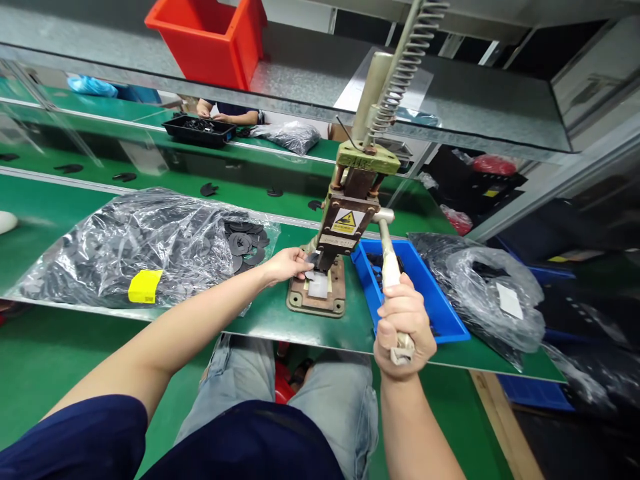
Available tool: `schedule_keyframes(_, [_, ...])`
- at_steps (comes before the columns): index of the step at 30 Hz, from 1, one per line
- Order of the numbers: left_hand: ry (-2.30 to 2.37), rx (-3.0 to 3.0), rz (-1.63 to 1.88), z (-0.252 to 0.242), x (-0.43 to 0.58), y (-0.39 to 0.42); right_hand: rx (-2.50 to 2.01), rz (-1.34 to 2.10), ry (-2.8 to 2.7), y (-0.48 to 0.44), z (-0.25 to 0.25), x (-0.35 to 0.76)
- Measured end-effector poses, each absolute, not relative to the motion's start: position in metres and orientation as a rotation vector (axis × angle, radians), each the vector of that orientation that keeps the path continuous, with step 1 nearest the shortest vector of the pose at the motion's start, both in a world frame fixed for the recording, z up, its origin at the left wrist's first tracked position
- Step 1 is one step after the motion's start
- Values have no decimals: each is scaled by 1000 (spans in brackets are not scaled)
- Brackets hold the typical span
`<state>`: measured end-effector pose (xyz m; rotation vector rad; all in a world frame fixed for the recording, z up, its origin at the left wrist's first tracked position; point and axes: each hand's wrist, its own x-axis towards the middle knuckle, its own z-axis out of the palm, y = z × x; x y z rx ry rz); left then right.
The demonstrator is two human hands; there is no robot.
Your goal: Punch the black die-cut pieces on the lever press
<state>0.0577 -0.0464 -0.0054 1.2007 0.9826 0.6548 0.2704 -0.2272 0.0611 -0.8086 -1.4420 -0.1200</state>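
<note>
With its fingers pinched together, my left hand holds a small dark flat piece at the lower end of a hand press. A pale pad lies on the press base in front of the fingers. My right hand is wrapped round the press's lever handle, which is covered in whitish wrapping. On the left lies a clear plastic bag of black flat parts; round black pieces show at its open end.
A blue bin with dark parts stands right of the press, beside plastic bags. Overhead, a metal shelf carries a red bin. Black pieces lie spaced along the belt behind. Across it, another person's hands are near a black tray.
</note>
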Motion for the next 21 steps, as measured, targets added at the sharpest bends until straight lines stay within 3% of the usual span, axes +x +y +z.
schedule_keyframes(15, [1180, 1393, 199, 10, 84, -23, -797, -115, -1404, -225, 59, 269])
schedule_keyframes(21, [1210, 1514, 227, 22, 90, -32, -796, -123, -1455, -226, 62, 272])
